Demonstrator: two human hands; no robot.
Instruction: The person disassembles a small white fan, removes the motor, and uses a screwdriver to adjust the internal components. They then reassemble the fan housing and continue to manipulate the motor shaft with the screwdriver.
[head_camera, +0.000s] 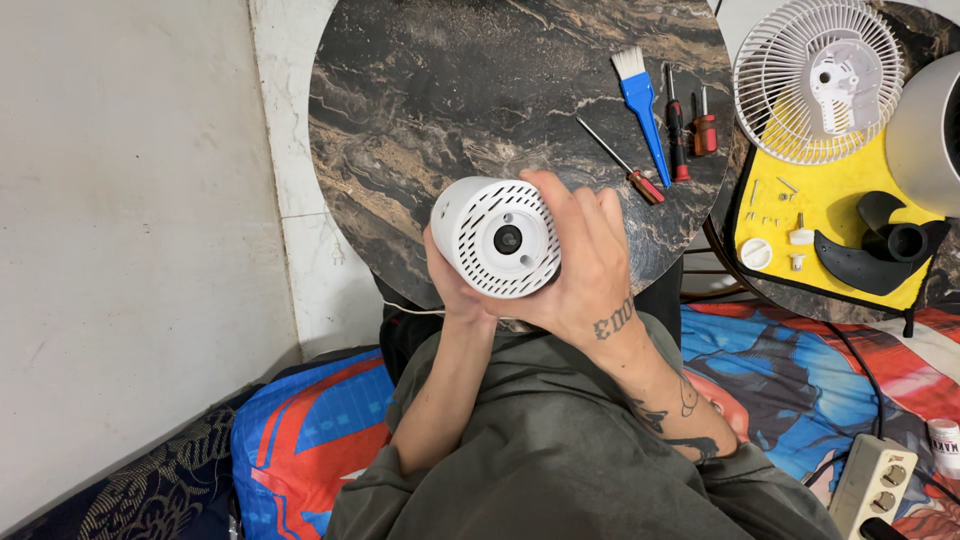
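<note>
Both hands clamp a white vented motor housing (497, 236) just above the near edge of the round marble counter (420, 90): the right hand (585, 265) wraps over its side while the left hand (447, 285) cups it from beneath, probably to steady it, end-on to the camera. A blue brush (641, 102) and screwdrivers (678, 125) lie within reach; the fan grille (818, 80) and black blade (872, 250) sit apart on a yellow mat (850, 190).

Motor housing (497, 237) frame centre, at near edge of round table (420, 110); brush (641, 100) & screwdrivers (680, 125) upper right on it; fan grille (818, 80) far right, blade (870, 255) below it.
</note>
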